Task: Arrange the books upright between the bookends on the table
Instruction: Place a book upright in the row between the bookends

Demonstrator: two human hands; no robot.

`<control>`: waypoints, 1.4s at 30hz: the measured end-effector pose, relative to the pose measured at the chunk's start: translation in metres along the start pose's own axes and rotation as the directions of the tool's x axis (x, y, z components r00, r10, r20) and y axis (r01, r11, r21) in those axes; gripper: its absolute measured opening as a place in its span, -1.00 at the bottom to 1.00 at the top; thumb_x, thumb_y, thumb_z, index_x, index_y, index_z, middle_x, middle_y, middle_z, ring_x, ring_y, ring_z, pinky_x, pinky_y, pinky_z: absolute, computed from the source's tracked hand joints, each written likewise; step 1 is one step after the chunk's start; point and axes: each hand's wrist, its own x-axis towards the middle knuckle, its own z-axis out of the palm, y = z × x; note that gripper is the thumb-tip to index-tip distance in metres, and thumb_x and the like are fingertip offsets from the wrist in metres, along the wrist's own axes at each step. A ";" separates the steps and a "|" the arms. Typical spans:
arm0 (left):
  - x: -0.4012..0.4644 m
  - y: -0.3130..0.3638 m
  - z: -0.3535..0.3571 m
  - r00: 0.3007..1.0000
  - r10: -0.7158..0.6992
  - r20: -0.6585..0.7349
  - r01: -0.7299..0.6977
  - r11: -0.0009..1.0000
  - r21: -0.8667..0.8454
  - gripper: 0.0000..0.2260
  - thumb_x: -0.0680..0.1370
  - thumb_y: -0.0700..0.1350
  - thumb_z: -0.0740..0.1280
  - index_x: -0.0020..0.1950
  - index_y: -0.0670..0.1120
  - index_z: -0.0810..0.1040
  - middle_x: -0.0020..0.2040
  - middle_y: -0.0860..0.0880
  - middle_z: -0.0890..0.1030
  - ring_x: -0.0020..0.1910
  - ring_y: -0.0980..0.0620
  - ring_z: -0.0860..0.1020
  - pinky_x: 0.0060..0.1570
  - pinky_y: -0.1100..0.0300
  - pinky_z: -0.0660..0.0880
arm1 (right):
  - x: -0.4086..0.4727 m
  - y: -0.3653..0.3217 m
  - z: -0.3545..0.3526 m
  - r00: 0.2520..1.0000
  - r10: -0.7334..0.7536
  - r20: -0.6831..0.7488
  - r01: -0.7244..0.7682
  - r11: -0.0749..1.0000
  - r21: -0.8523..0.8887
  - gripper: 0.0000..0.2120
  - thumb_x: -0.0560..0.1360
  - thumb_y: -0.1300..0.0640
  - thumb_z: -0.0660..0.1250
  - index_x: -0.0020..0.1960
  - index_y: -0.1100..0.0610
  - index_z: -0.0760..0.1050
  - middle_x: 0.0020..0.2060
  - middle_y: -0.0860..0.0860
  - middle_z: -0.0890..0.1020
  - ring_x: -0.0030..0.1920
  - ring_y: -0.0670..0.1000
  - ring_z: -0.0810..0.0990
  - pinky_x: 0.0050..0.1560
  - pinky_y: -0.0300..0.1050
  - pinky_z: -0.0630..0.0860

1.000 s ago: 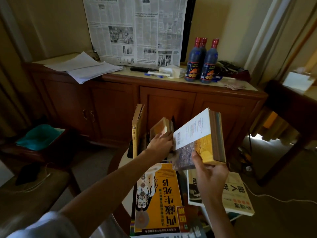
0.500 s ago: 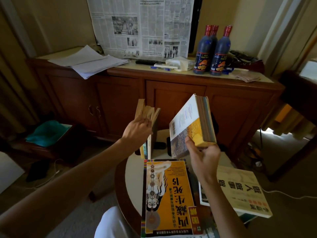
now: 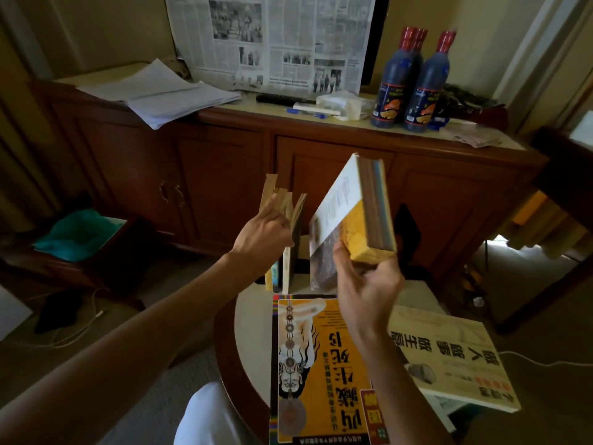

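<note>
My right hand (image 3: 364, 284) grips a thick yellow-and-white book (image 3: 351, 216) by its lower corner and holds it tilted above the round table (image 3: 248, 319). My left hand (image 3: 261, 234) holds the tops of several upright books (image 3: 284, 207) at the table's far side; their spines (image 3: 278, 276) show below my wrist. A dark bookend (image 3: 407, 229) stands to the right behind the held book. A large yellow book (image 3: 316, 364) lies flat at the table's near side, with a pale book (image 3: 449, 358) flat to its right.
A wooden sideboard (image 3: 224, 175) runs behind the table, carrying loose papers (image 3: 167, 94), a propped newspaper (image 3: 272, 40) and dark bottles (image 3: 407, 81). A teal cloth (image 3: 77, 234) lies on a low stand at the left. A white cable (image 3: 539, 361) crosses the floor at the right.
My left hand has shifted left along the tops of the upright books, tipping them left. My right hand has lifted and turned the thick book more upright.
</note>
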 end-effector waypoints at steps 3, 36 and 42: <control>-0.006 -0.010 0.006 0.994 -0.007 -0.112 0.000 0.998 -0.066 -0.68 0.59 0.07 0.29 0.27 -0.03 0.59 0.40 -0.15 0.48 0.54 -0.20 0.19 0.48 -0.17 -0.32 | 0.016 0.037 0.034 0.991 0.106 0.082 -0.104 0.994 -0.025 -0.76 0.46 0.09 0.48 -0.03 0.24 0.54 -0.28 0.02 0.64 -0.37 -0.21 0.61 -0.43 -0.29 0.52; 0.014 -0.027 0.065 0.972 0.011 -0.236 -0.097 0.929 -0.356 -0.34 0.50 -0.20 0.45 0.53 -0.23 0.23 0.55 -0.27 0.13 0.57 -0.32 0.02 0.40 -0.12 0.27 | 0.044 0.173 0.092 0.494 0.406 0.768 -0.013 0.887 -0.461 -0.48 0.43 -0.04 0.51 0.33 0.07 0.49 0.19 -0.04 0.64 0.14 -0.07 0.63 0.04 -0.26 0.53; 0.014 -0.029 0.060 0.982 -0.013 -0.191 -0.084 0.868 -0.489 -0.35 0.49 -0.21 0.46 0.51 -0.23 0.26 0.59 -0.27 -0.08 0.54 -0.35 0.07 0.33 -0.10 0.43 | 0.038 0.181 0.098 0.593 0.373 0.714 -0.038 0.898 -0.438 -0.35 0.30 -0.11 0.59 0.30 0.07 0.50 0.11 -0.07 0.68 0.05 -0.11 0.67 -0.13 -0.44 0.50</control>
